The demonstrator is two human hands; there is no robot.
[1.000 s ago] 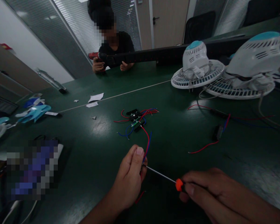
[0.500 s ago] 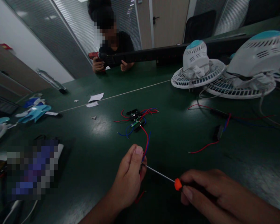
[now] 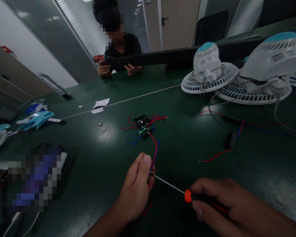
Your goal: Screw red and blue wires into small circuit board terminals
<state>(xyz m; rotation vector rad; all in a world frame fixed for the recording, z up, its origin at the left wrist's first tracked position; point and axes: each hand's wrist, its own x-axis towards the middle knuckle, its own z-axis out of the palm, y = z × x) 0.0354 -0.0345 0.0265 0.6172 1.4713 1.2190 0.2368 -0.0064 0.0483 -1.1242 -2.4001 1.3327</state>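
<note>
My left hand is closed around a small wired part, mostly hidden by the fingers. A red wire and a blue wire rise from its top. In my right hand is a screwdriver with an orange collar and a dark handle. Its thin metal shaft reaches left, the tip at the part in my left hand. Beyond my hands lies a cluster of small circuit boards and black pieces with red and blue wires. A short red piece lies below my left hand.
Two white-and-blue fans rest face down at the back right. Right of centre lies a black wired module. Paper scraps and a light blue item are at the left. Across the green table, a person holds a red power tool.
My right thumb and fingers have shifted slightly around the screwdriver handle, showing more of it. My left hand stays in place. The other person's free hand has opened a little.
</note>
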